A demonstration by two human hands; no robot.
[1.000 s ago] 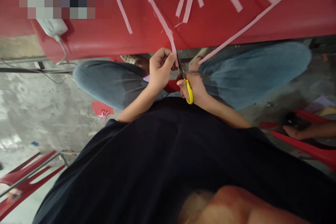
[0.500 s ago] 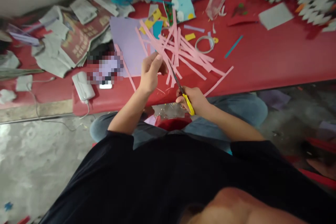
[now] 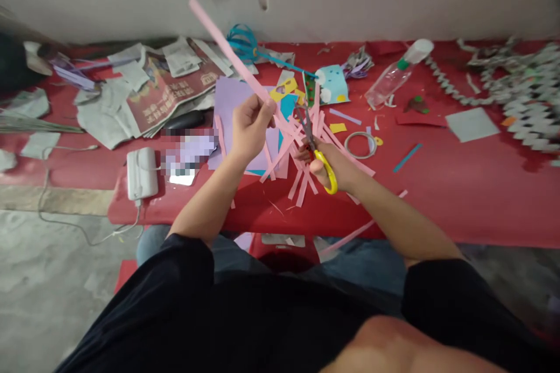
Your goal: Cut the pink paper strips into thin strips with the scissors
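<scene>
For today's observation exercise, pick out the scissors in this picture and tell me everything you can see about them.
The scissors have yellow plastic handle loops and thin grey metal blades. The right hand grips them through the loops above the red table. The blades point up and away from the person, standing slightly apart, over a heap of pink paper strips. The tips reach near the long pink strip held up by the left hand; whether they touch it cannot be told.

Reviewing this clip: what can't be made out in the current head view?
- Scissors: blades lie against the pile of pink strips; whether they are open cannot be told.
- Item beside the white charger: pixelated.
- Lap and legs: hidden by the red table and dark shirt.
- Pink strip in the left hand: motion-blurred.
</scene>
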